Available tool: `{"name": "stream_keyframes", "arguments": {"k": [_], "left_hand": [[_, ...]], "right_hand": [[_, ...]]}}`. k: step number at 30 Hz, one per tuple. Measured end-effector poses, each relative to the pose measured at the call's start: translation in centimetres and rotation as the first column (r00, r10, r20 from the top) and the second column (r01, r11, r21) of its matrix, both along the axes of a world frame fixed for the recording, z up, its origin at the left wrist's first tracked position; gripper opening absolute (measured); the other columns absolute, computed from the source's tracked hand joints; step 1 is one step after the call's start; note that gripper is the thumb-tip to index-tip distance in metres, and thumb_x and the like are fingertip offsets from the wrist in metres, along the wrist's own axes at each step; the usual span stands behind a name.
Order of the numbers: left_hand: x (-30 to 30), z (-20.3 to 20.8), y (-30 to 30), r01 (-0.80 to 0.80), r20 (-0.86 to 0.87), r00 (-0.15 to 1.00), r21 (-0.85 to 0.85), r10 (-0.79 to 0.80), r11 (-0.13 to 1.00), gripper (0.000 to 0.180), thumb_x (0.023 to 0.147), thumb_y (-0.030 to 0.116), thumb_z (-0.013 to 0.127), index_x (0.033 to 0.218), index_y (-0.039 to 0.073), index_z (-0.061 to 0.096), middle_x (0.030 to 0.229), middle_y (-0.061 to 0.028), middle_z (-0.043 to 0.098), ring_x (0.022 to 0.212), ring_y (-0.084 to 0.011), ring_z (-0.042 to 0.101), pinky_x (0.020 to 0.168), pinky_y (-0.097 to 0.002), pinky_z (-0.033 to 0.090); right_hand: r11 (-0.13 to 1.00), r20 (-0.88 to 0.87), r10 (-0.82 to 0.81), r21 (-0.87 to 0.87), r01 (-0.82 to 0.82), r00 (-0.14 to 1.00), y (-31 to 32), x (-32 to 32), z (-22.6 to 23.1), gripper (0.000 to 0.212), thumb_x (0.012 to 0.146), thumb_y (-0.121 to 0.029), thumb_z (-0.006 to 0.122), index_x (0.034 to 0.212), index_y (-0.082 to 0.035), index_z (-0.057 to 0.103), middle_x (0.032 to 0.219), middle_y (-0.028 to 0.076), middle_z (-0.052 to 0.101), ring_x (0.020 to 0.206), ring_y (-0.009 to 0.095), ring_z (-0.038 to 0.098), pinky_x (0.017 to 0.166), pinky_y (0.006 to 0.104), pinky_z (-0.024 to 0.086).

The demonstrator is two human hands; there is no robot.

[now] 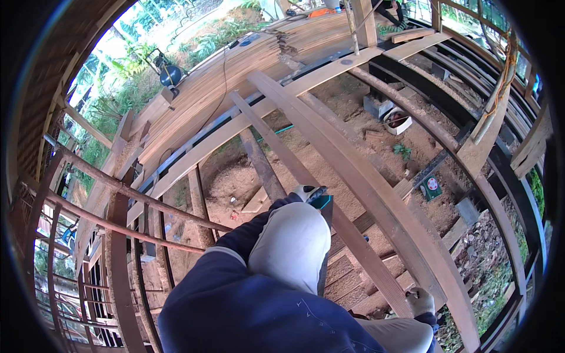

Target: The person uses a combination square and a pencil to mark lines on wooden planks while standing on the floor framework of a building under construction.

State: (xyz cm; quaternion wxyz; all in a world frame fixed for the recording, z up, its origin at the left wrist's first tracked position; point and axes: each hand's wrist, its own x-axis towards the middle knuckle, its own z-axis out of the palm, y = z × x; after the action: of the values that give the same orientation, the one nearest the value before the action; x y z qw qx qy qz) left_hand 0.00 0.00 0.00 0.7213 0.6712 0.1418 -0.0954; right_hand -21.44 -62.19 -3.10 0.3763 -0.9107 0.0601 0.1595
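Note:
My left hand point(307, 192), in a pale glove at the end of a dark blue sleeve, reaches forward past my grey-trousered knee point(289, 247). It is closed around a small teal and black tool point(322, 203), mostly hidden behind the knee. The tool sits by the narrow wooden plank point(276, 147). My right hand point(421, 301), also gloved, rests low at the left edge of the wide wooden plank point(353, 170) that runs diagonally over the open floor frame. The frame does not show whether its fingers grip the plank.
Dark steel joists point(447, 106) and rusty bars point(135, 197) cross open gaps above bare dirt point(235, 176). A laid deck of boards point(235, 70) with a black cable, a board stack and a blue machine point(170, 75) lies at the back. A white tub point(400, 122) sits on the ground below.

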Motion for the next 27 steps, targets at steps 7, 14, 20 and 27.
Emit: {"name": "stream_keyframes", "arguments": {"k": [7, 14, 20, 27], "left_hand": [[-0.1, 0.5, -3.9, 0.238, -0.238, 0.939, -0.066, -0.247, 0.969, 0.018, 0.099, 0.019, 0.069, 0.101, 0.002, 0.074, 0.098, -0.0097, 0.077, 0.083, -0.0187, 0.072, 0.074, -0.0344, 0.058], [3.4, 0.9, -8.4, 0.495, -0.192, 0.84, -0.112, -0.508, 0.861, 0.009, 0.101, 0.01, 0.065, 0.105, 0.004, 0.069, 0.094, -0.0104, 0.077, 0.074, -0.021, 0.073, 0.059, -0.0339, 0.057], [9.1, 5.1, -19.4, 0.652, -0.001, 0.745, -0.211, -0.667, 0.729, 0.028, 0.097, 0.035, 0.075, 0.102, 0.007, 0.071, 0.077, -0.0044, 0.069, 0.058, -0.0162, 0.065, 0.051, -0.0313, 0.051], [17.6, -4.9, -2.5, 0.236, 0.174, 0.818, 0.768, -0.548, 0.596, 0.063, 0.087, 0.047, 0.081, 0.133, 0.008, 0.062, 0.125, -0.0165, 0.07, 0.112, -0.0291, 0.069, 0.096, -0.045, 0.056]], "right_hand": [[0.954, -0.277, 0.209, -0.155, -0.258, 0.938, 3.4, 6.6, 16.8, 0.038, 0.084, -0.04, 0.076, 0.109, -0.011, 0.078, 0.097, 0.017, 0.077, 0.094, 0.03, 0.075, 0.086, 0.0395, 0.057], [0.82, -0.26, 0.571, 0.215, -0.53, 0.778, 14.3, 12.0, 14.8, 0.063, 0.09, -0.056, 0.073, 0.13, -0.008, 0.069, 0.124, 0.018, 0.072, 0.117, 0.035, 0.068, 0.101, 0.0398, 0.052], [0.633, -0.377, 0.356, 0.77, 0.076, 0.855, 17.3, 10.3, 13.8, 0.043, 0.088, -0.014, 0.065, 0.13, -0.004, 0.068, 0.097, 0.008, 0.076, 0.078, 0.01, 0.07, 0.062, 0.0256, 0.057], [0.743, -0.445, 0.111, 0.631, 0.223, 0.888, 15.9, 12.8, 17.6, 0.036, 0.076, 0.001, 0.054, 0.109, 0.007, 0.068, 0.093, 0.013, 0.068, 0.074, 0.02, 0.072, 0.066, 0.0317, 0.06]]}}
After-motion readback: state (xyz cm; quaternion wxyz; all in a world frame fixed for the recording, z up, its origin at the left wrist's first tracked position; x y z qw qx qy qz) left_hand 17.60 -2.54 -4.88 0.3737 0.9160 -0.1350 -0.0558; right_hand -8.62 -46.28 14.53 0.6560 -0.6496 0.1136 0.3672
